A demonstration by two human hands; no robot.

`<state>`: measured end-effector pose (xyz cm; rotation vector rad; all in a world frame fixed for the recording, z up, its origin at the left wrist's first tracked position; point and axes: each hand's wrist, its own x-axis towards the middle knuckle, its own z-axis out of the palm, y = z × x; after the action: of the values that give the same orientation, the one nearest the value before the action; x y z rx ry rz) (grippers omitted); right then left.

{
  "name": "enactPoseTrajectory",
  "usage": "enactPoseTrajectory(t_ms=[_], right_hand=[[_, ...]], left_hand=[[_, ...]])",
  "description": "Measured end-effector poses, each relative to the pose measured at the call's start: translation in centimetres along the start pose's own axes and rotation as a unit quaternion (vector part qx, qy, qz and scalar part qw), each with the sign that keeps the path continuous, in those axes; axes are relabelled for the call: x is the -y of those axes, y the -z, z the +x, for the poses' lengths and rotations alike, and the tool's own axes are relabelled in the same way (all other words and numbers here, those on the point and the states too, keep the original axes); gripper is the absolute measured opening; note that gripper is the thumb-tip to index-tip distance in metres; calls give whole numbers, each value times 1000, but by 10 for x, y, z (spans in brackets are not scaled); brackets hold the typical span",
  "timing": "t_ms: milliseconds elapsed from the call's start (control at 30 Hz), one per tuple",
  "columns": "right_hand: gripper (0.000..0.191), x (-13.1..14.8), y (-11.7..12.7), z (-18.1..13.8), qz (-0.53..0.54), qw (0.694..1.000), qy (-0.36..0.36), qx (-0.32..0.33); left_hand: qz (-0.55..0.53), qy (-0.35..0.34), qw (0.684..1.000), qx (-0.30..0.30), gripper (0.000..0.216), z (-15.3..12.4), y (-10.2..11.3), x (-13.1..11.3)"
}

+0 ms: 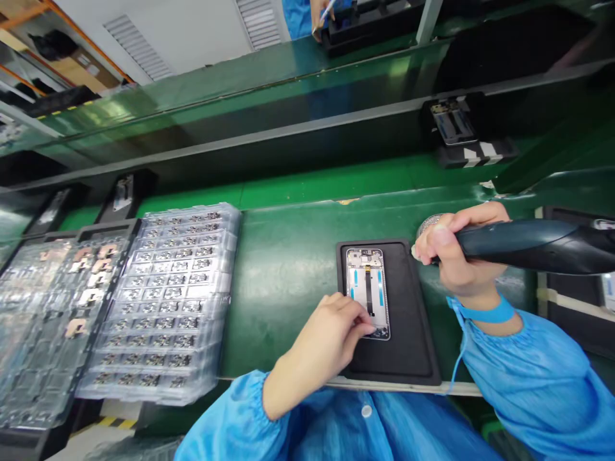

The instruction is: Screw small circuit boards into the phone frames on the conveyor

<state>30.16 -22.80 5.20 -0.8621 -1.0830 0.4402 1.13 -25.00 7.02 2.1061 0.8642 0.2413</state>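
An opened phone (385, 301), its inner parts and blue strips showing, lies on a black tray (408, 339). My left hand (331, 330) is over the lower part of the phone, thumb and fingers pinched together at its bottom end; whatever is between the fingertips is too small to tell. My right hand (456, 253), raised to the right of the tray, is wrapped round a long dark handheld tool (538, 246) whose body reaches to the right edge of the view. Behind its fingers sits a round silvery thing (429, 224), partly hidden.
Stacked clear plastic trays (173, 307) of small metal parts stand left, beside a dark-framed tray (57, 326). Another black tray (571, 307) is at right. Phones on black holders, one here (454, 121), sit along the green line beyond. A co-worker's hand (319, 16) shows at the top.
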Motion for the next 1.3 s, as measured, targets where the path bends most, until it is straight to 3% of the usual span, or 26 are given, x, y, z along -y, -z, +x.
enactPoseTrajectory(t_ms=[100, 200, 367, 467, 600, 733, 1300], right_hand=[[35, 1, 0, -1, -10, 1000, -9, 7], [34, 3, 1, -1, -21, 999, -21, 16], [35, 5, 2, 2, -28, 999, -15, 10], [37, 6, 2, 4, -36, 999, -15, 5], [40, 7, 0, 3, -32, 999, -19, -2], [40, 6, 1, 2, -35, 999, -25, -6], [38, 5, 3, 6, -17, 1000, -2, 9]], left_hand=[[31, 7, 999, 32, 12, 7, -28, 3], [46, 11, 998, 35, 11, 4, -30, 10], [64, -2, 998, -28, 6, -7, -33, 16], [34, -22, 997, -64, 15, -11, -38, 23], [13, -52, 994, -95, 13, -13, -45, 31], [5, -37, 994, -108, 9, -14, -49, 32], [-7, 37, 999, -33, 11, 0, -36, 14]])
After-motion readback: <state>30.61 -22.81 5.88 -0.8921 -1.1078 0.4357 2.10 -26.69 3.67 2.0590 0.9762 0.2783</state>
